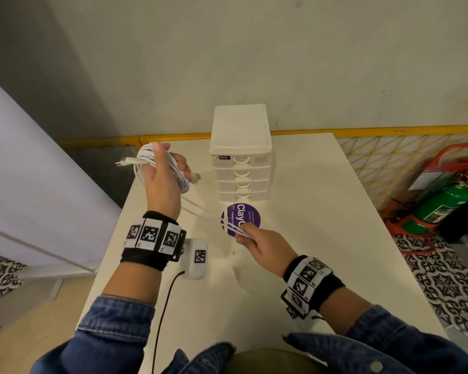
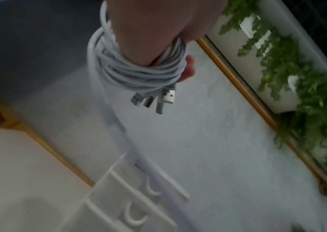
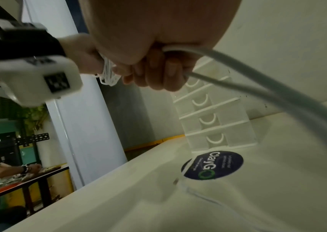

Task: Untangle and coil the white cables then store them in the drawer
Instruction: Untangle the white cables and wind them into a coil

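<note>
My left hand (image 1: 165,168) is raised over the table's far left corner, and a coil of white cables (image 1: 146,160) (image 2: 138,73) is wound round it. Several USB plugs (image 2: 154,98) hang from the coil. Loose white strands (image 1: 200,209) run from the coil down to my right hand (image 1: 250,236), which pinches them above a purple round sticker (image 1: 242,217). In the right wrist view the fingers (image 3: 164,69) curl round the cable (image 3: 258,87). The white drawer unit (image 1: 241,155) stands at the table's back, with all its drawers closed.
The white table (image 1: 322,238) has its left edge close under my left hand. A grey wall rises behind the drawers. To the right, on the floor, stand a yellow mesh fence (image 1: 389,157) and a green fire extinguisher (image 1: 441,209). A thin dark cord (image 1: 164,314) hangs from the left wrist camera.
</note>
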